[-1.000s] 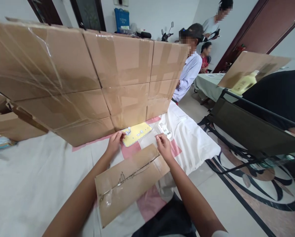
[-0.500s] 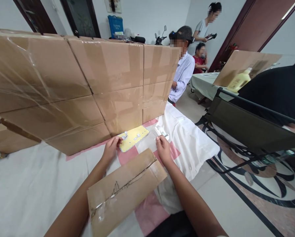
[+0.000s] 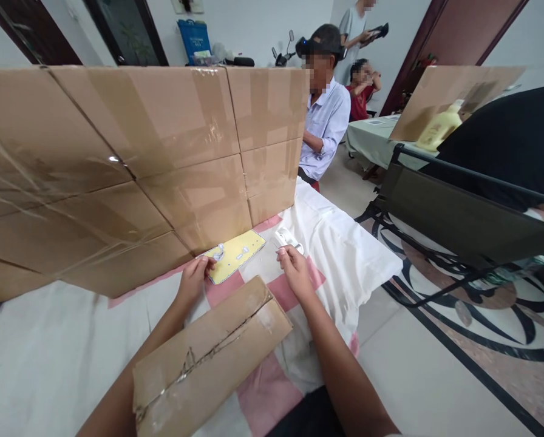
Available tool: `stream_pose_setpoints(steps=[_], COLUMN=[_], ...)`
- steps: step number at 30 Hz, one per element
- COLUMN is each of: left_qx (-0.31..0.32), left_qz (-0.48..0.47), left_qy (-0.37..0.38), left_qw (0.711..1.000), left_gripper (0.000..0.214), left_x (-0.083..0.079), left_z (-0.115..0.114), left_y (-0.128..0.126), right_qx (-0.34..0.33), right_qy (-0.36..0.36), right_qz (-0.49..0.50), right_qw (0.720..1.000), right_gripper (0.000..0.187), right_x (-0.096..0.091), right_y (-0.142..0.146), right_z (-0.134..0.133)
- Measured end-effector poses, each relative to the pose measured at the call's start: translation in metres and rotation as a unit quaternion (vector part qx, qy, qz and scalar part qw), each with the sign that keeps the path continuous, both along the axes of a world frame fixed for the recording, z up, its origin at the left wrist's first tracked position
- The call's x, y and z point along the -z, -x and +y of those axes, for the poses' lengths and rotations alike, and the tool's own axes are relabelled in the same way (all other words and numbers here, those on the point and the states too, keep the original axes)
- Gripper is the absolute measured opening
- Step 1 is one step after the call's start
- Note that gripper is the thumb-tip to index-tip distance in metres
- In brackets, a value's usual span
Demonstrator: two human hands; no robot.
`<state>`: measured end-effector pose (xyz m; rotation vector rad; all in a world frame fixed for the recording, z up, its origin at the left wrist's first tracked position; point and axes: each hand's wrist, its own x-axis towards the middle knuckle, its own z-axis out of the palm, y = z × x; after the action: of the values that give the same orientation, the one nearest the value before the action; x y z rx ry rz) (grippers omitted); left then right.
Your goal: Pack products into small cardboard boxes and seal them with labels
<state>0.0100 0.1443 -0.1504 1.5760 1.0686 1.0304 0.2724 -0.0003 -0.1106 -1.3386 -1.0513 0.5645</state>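
Observation:
A yellow card with a wavy edge and small pale patches lies flat against the foot of the box wall. At its left end, my left hand is closed, with thumb and forefinger pinching the card's edge. My right hand is closed in a pinch to the right of the card. A thin sliver shows at its fingertips, too small to name. Just behind that hand sits a small white object, partly covered by the fingers. Between my forearms a taped cardboard box lies at a slant.
Stacked, taped cardboard boxes form a wall across the table's far side. White and pink cloth hangs over the right edge. Beyond stands a person in a light shirt. To the right are a folding chair and a yellow bottle.
The view has turned slightly right, so most things appear shifted left. Both hands keep nearly the same place beside the yellow card. The seated person in red has raised an arm.

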Motion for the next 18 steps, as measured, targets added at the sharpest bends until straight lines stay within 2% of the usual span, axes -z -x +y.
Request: stream_pose_setpoints(steps=[3, 11, 15, 18], left_qx=[-0.008, -0.049, -0.049, -0.062], left_qz=[-0.006, -0.012, -0.021, -0.04], left_qy=[-0.002, 0.001, -0.005, -0.031], left_qw=[1.0, 0.999, 0.999, 0.997], left_gripper=[0.044, 0.052, 0.044, 0.034], left_x=[-0.002, -0.004, -0.005, -0.016], left_z=[-0.001, -0.006, -0.009, -0.01], left_y=[-0.001, 0.003, 0.006, 0.013], right_qx=[-0.019, -0.088, -0.141, -0.189], right_qy=[0.01, -0.079, -0.092, -0.065], right_qz=[-0.031, 0.033, 0.007, -0.041], right_qw=[0.999, 0.992, 0.986, 0.979], right_gripper=[0.041, 0.025, 0.019, 0.019], right_x=[-0.006, -0.008, -0.011, -0.015], right_y=[-0.004, -0.008, -0.01, -0.008], right_z=[-0.004, -0.036, -0.049, -0.052])
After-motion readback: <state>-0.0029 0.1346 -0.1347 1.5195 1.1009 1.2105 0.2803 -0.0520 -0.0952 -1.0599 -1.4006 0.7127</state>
